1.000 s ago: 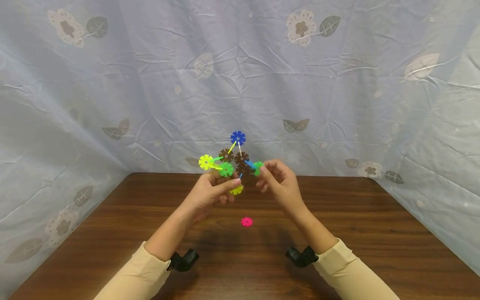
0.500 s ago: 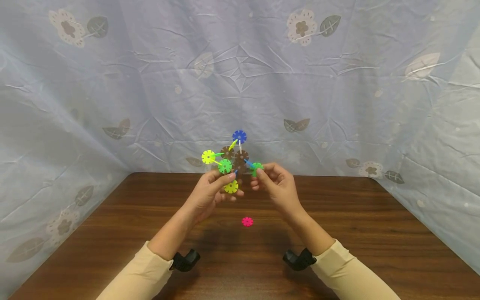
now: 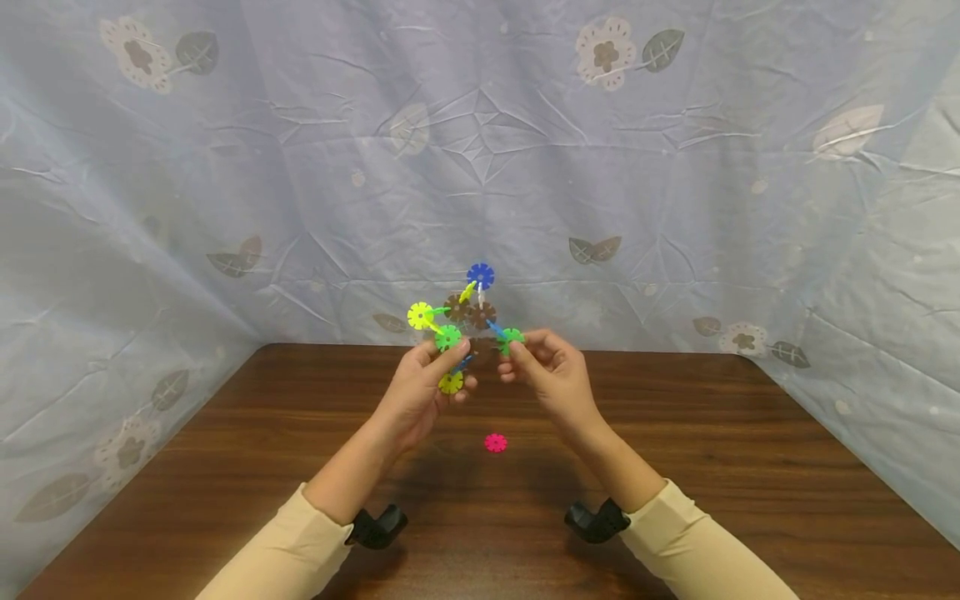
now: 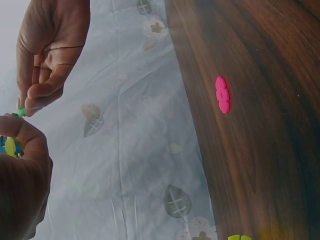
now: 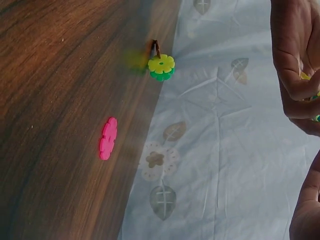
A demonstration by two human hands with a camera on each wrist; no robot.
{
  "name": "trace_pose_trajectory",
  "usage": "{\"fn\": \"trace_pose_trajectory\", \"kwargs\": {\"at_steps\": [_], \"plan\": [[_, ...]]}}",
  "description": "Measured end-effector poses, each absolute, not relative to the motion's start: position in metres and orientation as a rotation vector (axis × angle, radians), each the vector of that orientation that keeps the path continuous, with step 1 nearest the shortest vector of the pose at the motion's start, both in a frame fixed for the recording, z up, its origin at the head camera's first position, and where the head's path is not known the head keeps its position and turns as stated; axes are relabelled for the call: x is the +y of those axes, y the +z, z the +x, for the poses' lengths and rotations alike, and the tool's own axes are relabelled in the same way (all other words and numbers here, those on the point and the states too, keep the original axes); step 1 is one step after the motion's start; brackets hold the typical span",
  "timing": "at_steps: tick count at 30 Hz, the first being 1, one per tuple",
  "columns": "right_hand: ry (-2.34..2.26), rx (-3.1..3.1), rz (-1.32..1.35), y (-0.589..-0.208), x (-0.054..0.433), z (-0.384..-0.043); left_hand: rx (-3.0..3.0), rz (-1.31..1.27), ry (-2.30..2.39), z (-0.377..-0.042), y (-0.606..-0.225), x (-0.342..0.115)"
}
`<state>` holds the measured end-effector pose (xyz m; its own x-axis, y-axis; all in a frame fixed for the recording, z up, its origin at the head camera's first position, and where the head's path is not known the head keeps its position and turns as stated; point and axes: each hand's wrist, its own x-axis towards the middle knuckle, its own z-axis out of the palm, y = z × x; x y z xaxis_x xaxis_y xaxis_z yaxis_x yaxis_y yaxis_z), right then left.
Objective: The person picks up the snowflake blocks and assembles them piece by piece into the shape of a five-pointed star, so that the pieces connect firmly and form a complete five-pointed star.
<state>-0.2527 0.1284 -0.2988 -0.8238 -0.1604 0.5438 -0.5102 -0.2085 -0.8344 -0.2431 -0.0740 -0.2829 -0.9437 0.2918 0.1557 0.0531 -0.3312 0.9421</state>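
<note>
Both hands hold a raised build of interlocking notched plastic discs [image 3: 457, 307] in the head view, with blue at the top, brown in the middle, yellow and green around. My left hand [image 3: 412, 387] grips its lower left part, thumb over the green disc [image 3: 447, 337]; a yellow disc [image 3: 451, 382] shows below the thumb. The right hand [image 3: 558, 371] pinches another green disc [image 3: 512, 340] at the build's right side. Fingers cover part of the brown and blue discs. In the left wrist view the right hand [image 4: 52, 50] pinches a sliver of green.
A loose pink disc [image 3: 496, 442] lies flat on the brown wooden table [image 3: 712, 467], below the hands. The right wrist view also shows a small yellow and green disc piece [image 5: 161, 65] near the table's far edge. A patterned curtain [image 3: 480, 125] stands behind.
The lower yellow disc has shifted left beneath my left thumb, and the left yellow disc slightly right. My right hand has edged left with its green disc. The pink disc stays put.
</note>
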Motion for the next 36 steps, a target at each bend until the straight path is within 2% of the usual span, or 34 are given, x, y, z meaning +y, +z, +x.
{"fn": "trace_pose_trajectory", "kwargs": {"at_steps": [20,26,30,36], "plan": [[2.152,-1.949,0.836,-0.300,0.126,-0.255,1.720,0.464,2.517,-0.240,-0.279,-0.078],[2.117,-2.054,0.770,-0.299,0.124,-0.265,1.812,0.442,2.533,-0.241,-0.269,-0.087],[1.896,-2.323,0.800,-0.299,0.114,-0.280,1.875,0.441,2.529,-0.240,-0.264,-0.094],[1.266,-2.776,1.010,-0.303,0.077,-0.295,1.891,0.467,2.532,-0.238,-0.259,-0.099]]}}
